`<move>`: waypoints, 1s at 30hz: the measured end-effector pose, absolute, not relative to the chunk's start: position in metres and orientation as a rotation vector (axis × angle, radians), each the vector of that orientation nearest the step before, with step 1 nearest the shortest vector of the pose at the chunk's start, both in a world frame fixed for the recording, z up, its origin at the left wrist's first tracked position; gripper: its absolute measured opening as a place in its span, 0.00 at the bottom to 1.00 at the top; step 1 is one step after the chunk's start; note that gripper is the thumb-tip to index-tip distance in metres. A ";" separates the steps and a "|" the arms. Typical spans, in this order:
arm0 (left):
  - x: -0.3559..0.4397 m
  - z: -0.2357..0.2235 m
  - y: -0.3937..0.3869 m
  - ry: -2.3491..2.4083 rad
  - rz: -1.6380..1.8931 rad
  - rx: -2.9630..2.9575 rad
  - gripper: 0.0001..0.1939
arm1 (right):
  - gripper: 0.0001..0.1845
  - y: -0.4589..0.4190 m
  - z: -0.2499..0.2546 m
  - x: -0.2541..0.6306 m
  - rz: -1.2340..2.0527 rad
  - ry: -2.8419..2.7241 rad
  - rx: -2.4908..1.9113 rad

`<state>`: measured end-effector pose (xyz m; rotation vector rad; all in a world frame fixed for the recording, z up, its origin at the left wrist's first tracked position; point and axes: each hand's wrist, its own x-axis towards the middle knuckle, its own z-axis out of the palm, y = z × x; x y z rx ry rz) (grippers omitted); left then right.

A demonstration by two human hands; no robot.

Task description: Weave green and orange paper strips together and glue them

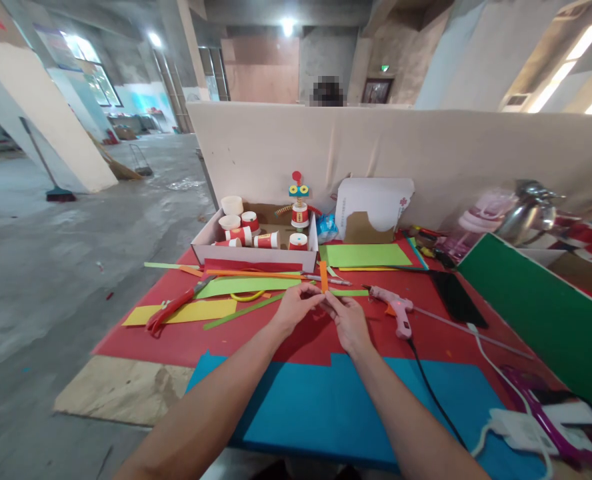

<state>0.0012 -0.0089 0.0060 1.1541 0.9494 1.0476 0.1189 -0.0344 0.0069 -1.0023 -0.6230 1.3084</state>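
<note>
My left hand (pixel 296 307) and my right hand (pixel 349 321) meet over the red sheet, fingertips pinched together. Between them an orange paper strip (pixel 324 275) sticks up, its lower end at my fingers. A light green paper strip (pixel 353 293) reaches out to the right behind my right fingers; whether it is joined to the orange one is hidden. Just right of my right hand lies a pink hot glue gun (pixel 399 308) with its cord. To the left are red-handled scissors or pliers (pixel 169 312), a yellow paper strip (pixel 196 311) and a narrow green strip (pixel 249 311).
Behind my hands stands a white box (pixel 253 259) of paper cups, with a cup robot figure (pixel 300 210) in it. Green paper (pixel 369 255), a black phone (pixel 457 298), a green board (pixel 541 320) and a white power strip (pixel 541 430) lie rightward. Blue paper (pixel 316 407) covers the front.
</note>
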 end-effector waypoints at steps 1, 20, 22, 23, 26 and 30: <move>0.001 0.005 -0.008 0.955 1.051 1.148 0.15 | 0.15 -0.035 0.008 0.119 1.315 -0.625 -1.001; -0.001 0.008 -0.006 0.907 1.106 0.942 0.16 | 0.16 -0.029 -0.001 0.129 1.315 -0.715 -1.017; -0.001 0.008 -0.007 0.901 1.096 0.940 0.16 | 0.17 -0.028 -0.002 0.130 1.349 -0.688 -1.012; 0.000 0.008 -0.007 0.903 1.085 0.945 0.16 | 0.17 -0.027 -0.003 0.130 1.370 -0.682 -1.006; 0.001 0.008 -0.007 0.906 1.068 0.973 0.16 | 0.18 -0.028 -0.004 0.130 1.430 -0.664 -0.976; 0.000 0.007 -0.007 0.913 1.066 0.998 0.15 | 0.19 -0.030 -0.002 0.129 1.478 -0.650 -0.962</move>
